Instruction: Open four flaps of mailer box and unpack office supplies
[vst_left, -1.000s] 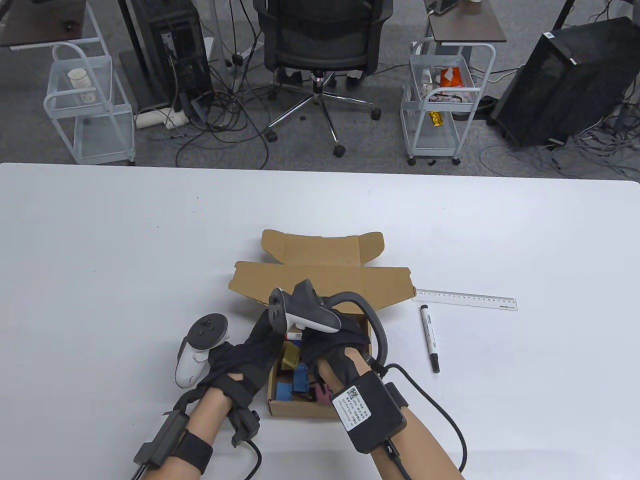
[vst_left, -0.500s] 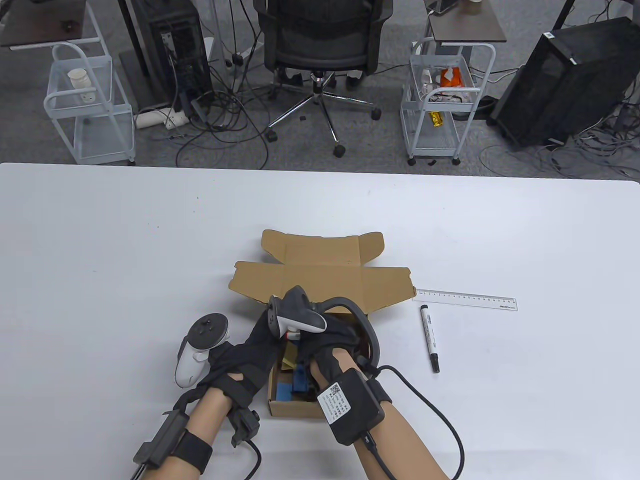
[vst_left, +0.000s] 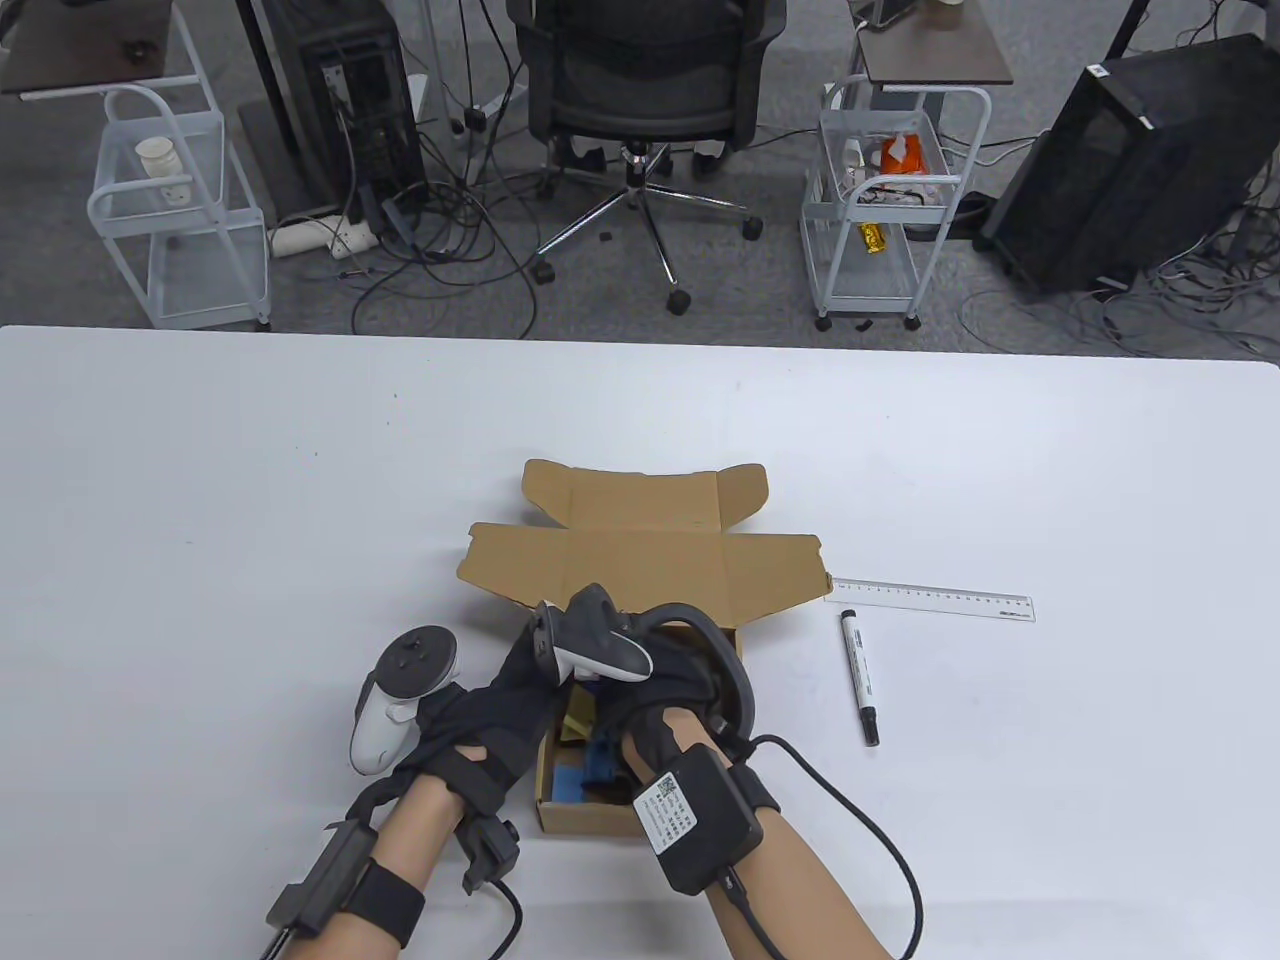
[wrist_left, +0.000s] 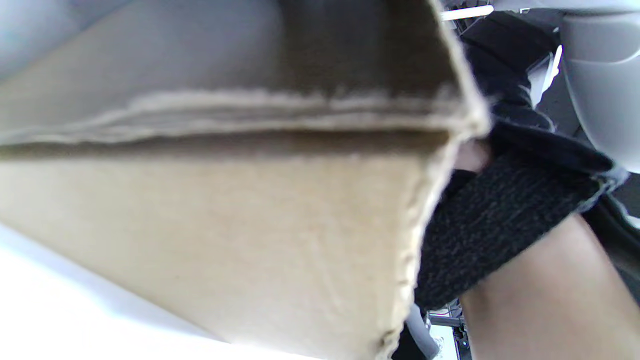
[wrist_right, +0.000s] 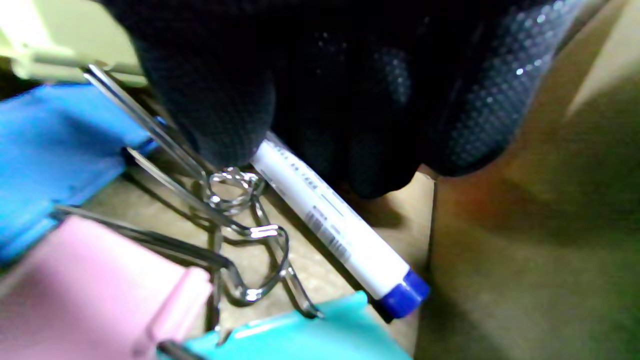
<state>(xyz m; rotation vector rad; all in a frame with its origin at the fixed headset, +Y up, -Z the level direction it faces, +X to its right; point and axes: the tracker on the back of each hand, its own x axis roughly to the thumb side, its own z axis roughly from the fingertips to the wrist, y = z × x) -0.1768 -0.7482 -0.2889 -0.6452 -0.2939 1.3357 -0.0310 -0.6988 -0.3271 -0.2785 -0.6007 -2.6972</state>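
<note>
the left hand (vst_left: 480, 725) rests against the left wall of the mailer box (vst_left: 640, 560) and seems to steady it; whether its fingers are spread or curled around the wall cannot be told. the box stands near the table's front edge with its flaps already folded back, so the unpacking step is in hand. the right hand (vst_left: 665, 680) reaches down inside the box, and in the right wrist view its fingertips (wrist_right: 220, 120) touch a white marker with a blue cap (wrist_right: 340, 235), lying among blue, pink and teal binder clips (wrist_right: 100, 285); a full pinch is not yet visible. to the right, a black marker (vst_left: 860, 678) and a ruler (vst_left: 930, 598) lie on the table (vst_left: 200, 500). the next move probably needs a firm pinch on the marker and lifting it free of the clip wires.
</note>
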